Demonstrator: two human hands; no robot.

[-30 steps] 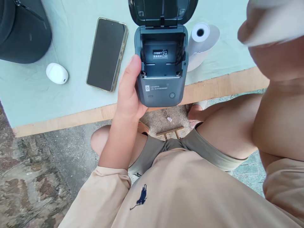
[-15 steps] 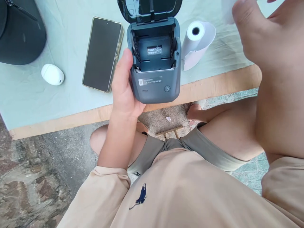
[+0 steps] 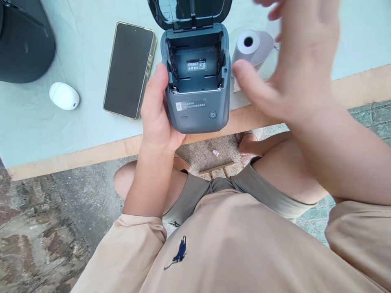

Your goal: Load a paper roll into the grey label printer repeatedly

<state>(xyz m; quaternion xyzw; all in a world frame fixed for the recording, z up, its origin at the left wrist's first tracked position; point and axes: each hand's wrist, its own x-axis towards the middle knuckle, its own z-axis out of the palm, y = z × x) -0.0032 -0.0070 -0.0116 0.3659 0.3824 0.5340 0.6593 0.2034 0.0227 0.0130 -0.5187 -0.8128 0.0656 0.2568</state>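
Observation:
My left hand (image 3: 159, 108) grips a dark grey label printer (image 3: 198, 110) by its left side, thumb along the edge. The printer's glossy black lid (image 3: 192, 12) is flipped up, and its paper bay shows no roll inside. My right hand (image 3: 299, 69) hovers to the right of the printer, thumb spread away from the fingers, with nothing visible in it; motion blurs it slightly. Behind its thumb stands a white paper roll (image 3: 256, 42) with a dark core and a loose end of paper, partly covered by the hand.
A phone (image 3: 130, 69) with a dark screen lies left of the printer. Farther left are a white oval case (image 3: 64, 96) and a black bag-like object (image 3: 26, 44). The pale cloth-covered table (image 3: 88, 24) ends in a wooden front edge (image 3: 82, 154) above my knees.
My right hand has swung left and down from the upper right, toward the printer and the paper roll. The white thing it held earlier no longer shows. My left hand keeps its grip.

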